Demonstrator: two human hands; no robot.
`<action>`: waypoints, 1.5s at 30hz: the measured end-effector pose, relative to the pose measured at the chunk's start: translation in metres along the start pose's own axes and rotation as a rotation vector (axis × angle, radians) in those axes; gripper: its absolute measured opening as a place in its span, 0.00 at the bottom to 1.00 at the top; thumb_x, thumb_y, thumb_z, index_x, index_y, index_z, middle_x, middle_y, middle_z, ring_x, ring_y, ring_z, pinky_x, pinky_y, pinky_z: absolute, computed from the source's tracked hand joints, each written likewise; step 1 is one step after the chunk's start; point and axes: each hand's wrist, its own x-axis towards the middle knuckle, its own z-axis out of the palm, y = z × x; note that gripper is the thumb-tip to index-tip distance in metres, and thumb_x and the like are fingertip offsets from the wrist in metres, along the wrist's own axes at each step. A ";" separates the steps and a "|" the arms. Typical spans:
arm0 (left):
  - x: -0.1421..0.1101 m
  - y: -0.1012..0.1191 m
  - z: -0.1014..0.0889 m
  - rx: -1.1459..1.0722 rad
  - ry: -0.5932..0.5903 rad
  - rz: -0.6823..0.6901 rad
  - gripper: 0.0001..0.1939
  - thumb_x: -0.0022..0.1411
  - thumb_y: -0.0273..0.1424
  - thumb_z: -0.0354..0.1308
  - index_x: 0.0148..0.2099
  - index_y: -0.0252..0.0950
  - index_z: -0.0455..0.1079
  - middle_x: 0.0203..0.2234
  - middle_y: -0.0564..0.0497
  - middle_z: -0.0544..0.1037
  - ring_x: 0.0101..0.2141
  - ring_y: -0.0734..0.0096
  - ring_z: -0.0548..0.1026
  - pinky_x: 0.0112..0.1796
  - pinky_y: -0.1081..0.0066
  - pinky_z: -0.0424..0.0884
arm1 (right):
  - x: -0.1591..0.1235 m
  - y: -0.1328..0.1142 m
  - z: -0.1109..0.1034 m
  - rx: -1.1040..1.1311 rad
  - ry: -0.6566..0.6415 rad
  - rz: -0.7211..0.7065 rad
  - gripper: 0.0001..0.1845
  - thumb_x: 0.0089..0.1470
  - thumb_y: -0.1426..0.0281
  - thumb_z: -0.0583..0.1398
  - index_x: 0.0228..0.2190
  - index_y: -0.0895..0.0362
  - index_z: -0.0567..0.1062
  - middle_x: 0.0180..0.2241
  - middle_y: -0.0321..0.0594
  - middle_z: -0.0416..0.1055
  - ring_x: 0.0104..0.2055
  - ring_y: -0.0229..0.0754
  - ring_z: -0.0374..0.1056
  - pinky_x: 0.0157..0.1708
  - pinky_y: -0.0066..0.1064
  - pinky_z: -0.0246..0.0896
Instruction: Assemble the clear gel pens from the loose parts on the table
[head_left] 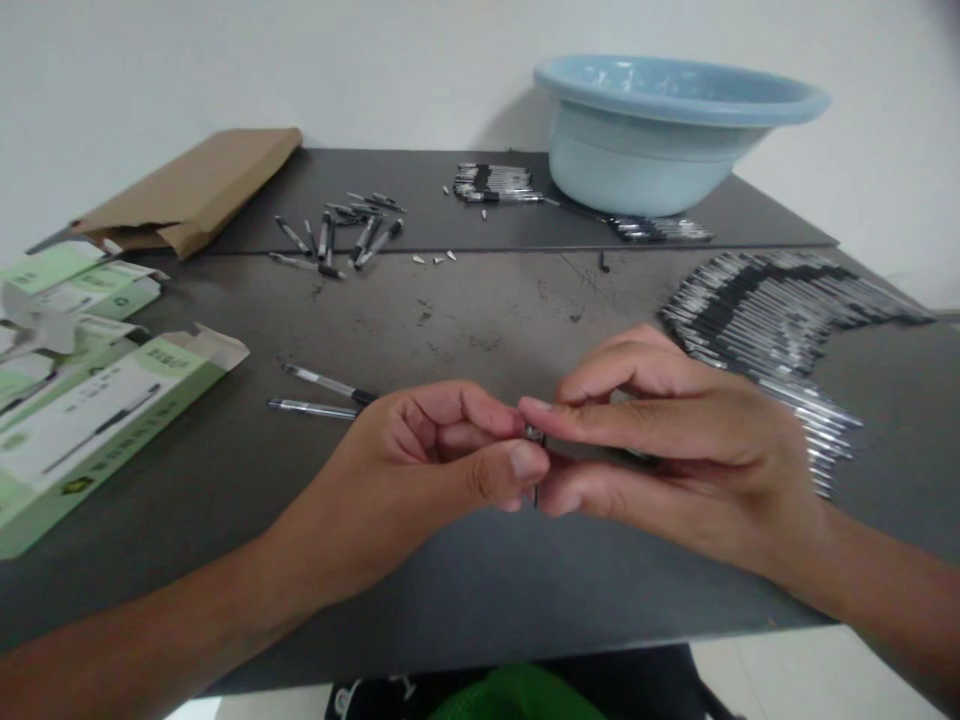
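My left hand [427, 455] and my right hand [675, 445] meet fingertip to fingertip above the dark grey table [480, 310]. Both pinch a small pen part [534, 434] between thumb and fingers; most of it is hidden by the fingers. Two clear pens [322, 392] lie on the table just left of my left hand. A large fanned pile of black and silver pens [780, 320] lies to the right, behind my right hand.
A light blue plastic basin [660, 130] stands at the back right. Loose pens and parts [337, 232] and a small bundle [495, 183] lie at the back. A brown cardboard box [195, 190] and green pen boxes [90, 400] sit at the left.
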 end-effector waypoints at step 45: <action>-0.002 0.005 0.006 -0.050 0.000 -0.053 0.12 0.67 0.18 0.69 0.33 0.39 0.82 0.29 0.59 0.88 0.31 0.84 0.84 0.33 0.89 0.75 | 0.001 0.000 0.007 0.141 0.026 0.029 0.16 0.61 0.72 0.71 0.49 0.46 0.86 0.31 0.34 0.82 0.35 0.40 0.75 0.41 0.38 0.71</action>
